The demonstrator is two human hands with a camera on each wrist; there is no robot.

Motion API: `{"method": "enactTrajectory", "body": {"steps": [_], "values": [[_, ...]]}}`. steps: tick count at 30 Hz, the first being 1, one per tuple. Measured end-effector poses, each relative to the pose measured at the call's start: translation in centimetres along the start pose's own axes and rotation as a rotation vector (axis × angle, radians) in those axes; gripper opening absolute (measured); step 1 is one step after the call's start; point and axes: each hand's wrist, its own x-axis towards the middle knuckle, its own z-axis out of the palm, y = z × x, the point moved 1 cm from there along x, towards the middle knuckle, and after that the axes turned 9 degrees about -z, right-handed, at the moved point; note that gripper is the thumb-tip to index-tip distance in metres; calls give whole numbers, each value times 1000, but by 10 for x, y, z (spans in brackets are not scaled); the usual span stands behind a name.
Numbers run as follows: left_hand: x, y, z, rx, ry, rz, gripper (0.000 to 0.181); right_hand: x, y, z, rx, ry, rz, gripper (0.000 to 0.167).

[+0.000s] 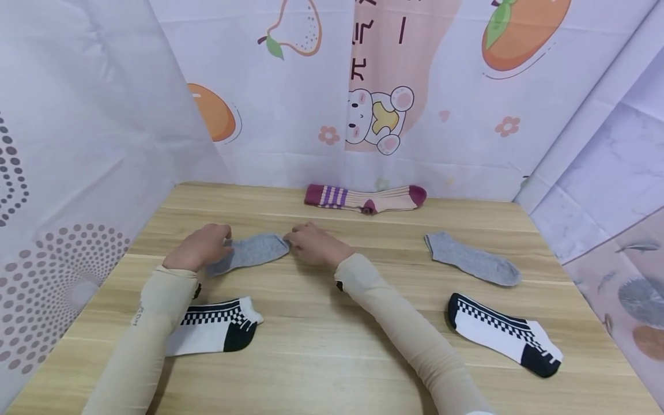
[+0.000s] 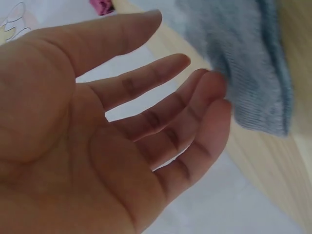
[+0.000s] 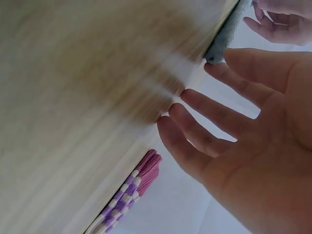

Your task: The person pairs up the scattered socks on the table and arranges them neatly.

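1. Currently both hands are at the left grey sock [image 1: 254,251], which lies flat on the worktop [image 1: 321,369], left half, nearer the far edge than the wrists are.
2. Left hand [image 1: 199,248]: over the sock's left end, the one toward the worktop's left edge. Fingers loosely bent, thumb standing well clear of them, nothing gripped. Fingertips right beside the fabric in the left wrist view; can't tell if they touch.
3. Right hand [image 1: 316,245]: at the sock's other end. Fingers slightly spread and relaxed, a gap between thumb and index finger. Index fingertip at the sock end; can't confirm contact.
4. Right grey sock [image 1: 472,259]: flat, near the right edge, slanting from upper left down toward that edge.
5. Left checkered sock [image 1: 207,337]: white and black, near the left edge, below the left grey sock. Left sleeve [image 1: 150,323] covers part of it.
6. Right checkered sock [image 1: 498,334]: same pattern, near the right edge, below the right grey sock, black heel toward the near right corner.
7. Striped sock [image 1: 358,199]: maroon, cream and purple, along the middle of the far edge, maroon toe pointing right.
8. Right sleeve [image 1: 410,331] crosses the near half diagonally. Printed curtain [image 1: 280,109] hangs behind the far edge.
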Motion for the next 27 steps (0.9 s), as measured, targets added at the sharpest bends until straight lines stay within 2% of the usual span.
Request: {"method": "enactTrajectory", "body": {"steps": [4, 7, 10, 14, 18, 22, 27], "values": [[3, -3, 5, 9, 21, -9, 22, 1, -3, 1, -31, 41, -16, 20], [3, -3, 9, -12, 24, 2, 14, 3, -7, 1, -44, 78, 14, 16], [4, -2, 11, -11, 53, 33, 9, 4, -11, 1, -57, 103, 63, 18], [4, 1, 12, -2, 92, 86, 19, 2, -13, 2, -102, 110, 98, 18], [3, 5, 11, -55, 67, 102, 26, -1, -13, 2, -112, 111, 113, 12], [2, 4, 9, -102, 35, 107, 19, -2, -11, 2, -69, 107, 124, 6], [2, -2, 5, -105, 20, 103, 10, -3, -5, 0, -2, 121, 129, 4]]}}
